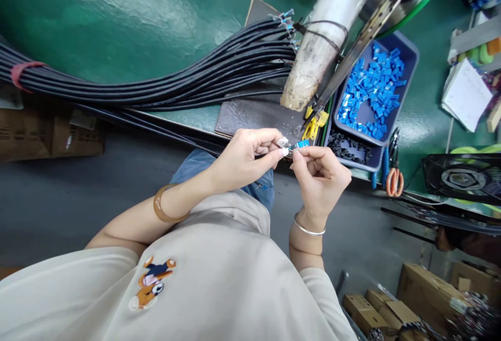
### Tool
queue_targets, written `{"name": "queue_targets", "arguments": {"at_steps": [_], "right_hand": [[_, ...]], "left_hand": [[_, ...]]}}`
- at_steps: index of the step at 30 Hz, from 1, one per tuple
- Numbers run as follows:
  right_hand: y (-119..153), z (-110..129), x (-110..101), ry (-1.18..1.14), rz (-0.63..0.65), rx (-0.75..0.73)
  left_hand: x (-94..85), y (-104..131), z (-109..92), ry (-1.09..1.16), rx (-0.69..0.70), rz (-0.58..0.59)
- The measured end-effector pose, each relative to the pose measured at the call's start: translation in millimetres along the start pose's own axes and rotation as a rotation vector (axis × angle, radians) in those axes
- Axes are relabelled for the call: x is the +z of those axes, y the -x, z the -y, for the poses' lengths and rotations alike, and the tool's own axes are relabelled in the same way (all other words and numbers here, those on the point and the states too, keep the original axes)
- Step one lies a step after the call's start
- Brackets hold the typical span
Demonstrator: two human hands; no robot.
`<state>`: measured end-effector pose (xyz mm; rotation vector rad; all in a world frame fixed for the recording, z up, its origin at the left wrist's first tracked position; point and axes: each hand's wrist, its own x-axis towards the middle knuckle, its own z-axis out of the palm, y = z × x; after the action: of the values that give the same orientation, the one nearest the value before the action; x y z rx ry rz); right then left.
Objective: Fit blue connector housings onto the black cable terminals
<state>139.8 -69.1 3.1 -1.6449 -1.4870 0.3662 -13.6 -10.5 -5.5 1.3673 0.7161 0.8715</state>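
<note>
My left hand (258,154) is closed in a pinch on the stripped end of a cable, its thumb and forefinger together, white tips on the fingers. Thin wires poke out between the two hands. A small blue connector (302,144) sits at the fingertips of my right hand (321,175), which is also pinched closed; the exact contact is partly hidden. Just beyond the fingers lies a yellow clamp-like tool (315,124) at the edge of a dark board (250,117).
A thick bundle of black cables (156,88) runs across the green table (129,12). On the right are a bin (410,59) of blue connectors, a bin of small black parts (350,148) and orange-handled pliers (394,182). A plastic-wrapped tube (324,38) slants overhead.
</note>
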Motion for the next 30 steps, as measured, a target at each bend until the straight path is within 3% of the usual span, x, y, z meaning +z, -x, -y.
{"name": "queue_targets", "arguments": {"at_steps": [6,9,11,15,17,24,30], "right_hand": [[-2.5,-2.1,-3.2,-0.245,0.15,0.182],[-2.7,-3.9,-4.2,-0.328,0.181,0.19],[-1.9,-4.1,-4.3,-0.297,0.049,0.126],[-0.1,-4.0,-4.3,-0.252,-0.336,-0.115],[0.8,-4.7,-4.4,-0.197,-0.411,-0.173],[2.2,-8.8,-3.2,0.101,-0.099,-0.367],[-5.7,-10.2,0.0,0.015,-0.049,-0.35]], "left_hand": [[3.4,3.6,6.8,0.016,-0.002,-0.036],[4.1,3.4,6.0,-0.014,-0.01,-0.06],[3.4,1.5,5.0,-0.002,-0.024,-0.084],[0.0,-4.1,2.6,0.066,-0.072,-0.096],[-2.0,-6.6,0.9,0.078,-0.095,-0.076],[-2.4,-11.7,-4.2,0.075,-0.112,-0.037],[1.4,-18.6,-6.4,0.044,-0.07,-0.115]]}}
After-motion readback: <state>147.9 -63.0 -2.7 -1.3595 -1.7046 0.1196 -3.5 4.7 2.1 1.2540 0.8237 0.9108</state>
